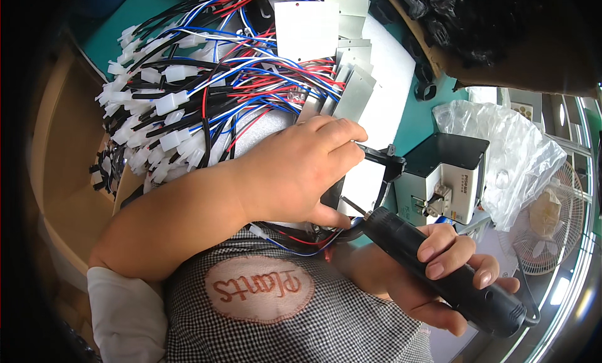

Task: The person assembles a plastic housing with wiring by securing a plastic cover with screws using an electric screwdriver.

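My left hand [301, 168] reaches across from the left, its fingers wrapped round a black plastic frame [392, 166]. Much of that part is hidden under the hand. A wire lead [295, 250] with blue, red and white strands runs below the hand, near my checked apron. On the right, my right hand [448, 269] is closed round a black electric screwdriver [401, 239]. Its thin metal bit [355, 206] points up and left, close to my left thumb and the frame. Whether the bit touches anything, I cannot tell.
Beyond my left hand lies a heap of wire harnesses [169, 102] with white connectors and flat metal plates [355, 93]. A small black-topped screw feeder [446, 168] stands right, beside clear plastic bags [501, 149]. A cardboard box [520, 80] holds black parts. A fan [552, 218] stands farther right.
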Motion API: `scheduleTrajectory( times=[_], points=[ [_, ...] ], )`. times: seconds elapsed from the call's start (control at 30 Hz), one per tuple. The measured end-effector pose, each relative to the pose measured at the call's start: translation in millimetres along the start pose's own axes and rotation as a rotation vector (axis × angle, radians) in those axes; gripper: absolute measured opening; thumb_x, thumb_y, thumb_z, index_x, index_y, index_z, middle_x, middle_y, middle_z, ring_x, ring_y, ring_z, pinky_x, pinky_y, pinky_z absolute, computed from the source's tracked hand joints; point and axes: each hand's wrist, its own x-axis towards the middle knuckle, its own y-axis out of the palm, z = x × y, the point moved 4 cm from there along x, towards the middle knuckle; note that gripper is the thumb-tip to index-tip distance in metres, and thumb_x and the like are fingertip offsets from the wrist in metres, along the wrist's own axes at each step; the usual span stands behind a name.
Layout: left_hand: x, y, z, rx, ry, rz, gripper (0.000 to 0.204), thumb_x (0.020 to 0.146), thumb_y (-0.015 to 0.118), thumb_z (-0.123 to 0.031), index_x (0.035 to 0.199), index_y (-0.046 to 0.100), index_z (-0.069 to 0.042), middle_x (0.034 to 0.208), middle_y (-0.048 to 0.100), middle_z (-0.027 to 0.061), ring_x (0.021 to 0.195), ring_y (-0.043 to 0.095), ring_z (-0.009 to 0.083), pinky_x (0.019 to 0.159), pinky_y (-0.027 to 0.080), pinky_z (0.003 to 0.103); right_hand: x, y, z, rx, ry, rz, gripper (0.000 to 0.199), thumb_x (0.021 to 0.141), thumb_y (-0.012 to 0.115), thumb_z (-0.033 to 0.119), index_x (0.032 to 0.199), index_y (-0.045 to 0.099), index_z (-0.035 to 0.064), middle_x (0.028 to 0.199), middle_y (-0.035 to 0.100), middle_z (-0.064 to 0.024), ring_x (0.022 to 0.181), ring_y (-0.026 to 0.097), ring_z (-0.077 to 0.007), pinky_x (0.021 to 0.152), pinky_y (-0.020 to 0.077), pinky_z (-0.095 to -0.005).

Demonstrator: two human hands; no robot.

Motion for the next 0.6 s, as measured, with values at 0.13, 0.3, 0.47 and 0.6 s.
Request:
scheduleTrajectory(
  times=[0.13,0.3,0.47,0.6],
  points=[
    [0.3,0.2,-0.9,-0.001,0.000,-0.002,0.072,0.053,0.088,-0.036,0.108,0.058,-0.002,0.125,0.049,0.0113,0.108,0.051,0.0311,0.092,0.045,0.040,0.1,-0.7,-0.9,-0.073,-0.042,-0.129,0.079,0.090,0.062,0.040,0.150,0.020,0.0097,0.104,0.054,-0.0098,0.059,0.054,-0.0166,0.048,0.0509,-0.0323],
    [-1.3,-1.2,-0.8,0.032,0.016,-0.038,0.072,0.052,0.088,-0.035,0.108,0.058,-0.002,0.124,0.050,0.0107,0.105,0.054,0.0305,0.089,0.047,0.039,-0.2,-6.9,3.6,-0.097,-0.007,0.130,0.074,0.089,0.064,0.044,0.144,0.032,0.0072,0.101,0.055,-0.0087,0.067,0.053,-0.0160,0.057,0.0453,-0.0321],
    [-1.5,-0.4,0.0,0.022,0.018,-0.045,0.072,0.052,0.088,-0.035,0.109,0.058,-0.001,0.124,0.050,0.0110,0.105,0.054,0.0307,0.089,0.048,0.039,0.0,-3.4,1.5,-0.058,0.017,0.062,0.070,0.090,0.062,0.044,0.143,0.034,0.0081,0.100,0.055,-0.0093,0.065,0.053,-0.0175,0.058,0.0453,-0.0333],
    [-1.7,-0.5,0.3,0.031,0.013,-0.037,0.072,0.053,0.088,-0.035,0.109,0.058,-0.001,0.125,0.050,0.0113,0.105,0.054,0.0307,0.088,0.048,0.039,-0.8,-2.7,0.1,-0.052,0.003,0.065,0.070,0.091,0.061,0.045,0.143,0.033,0.0074,0.101,0.055,-0.0094,0.065,0.054,-0.0179,0.058,0.0450,-0.0332]
  ],
)
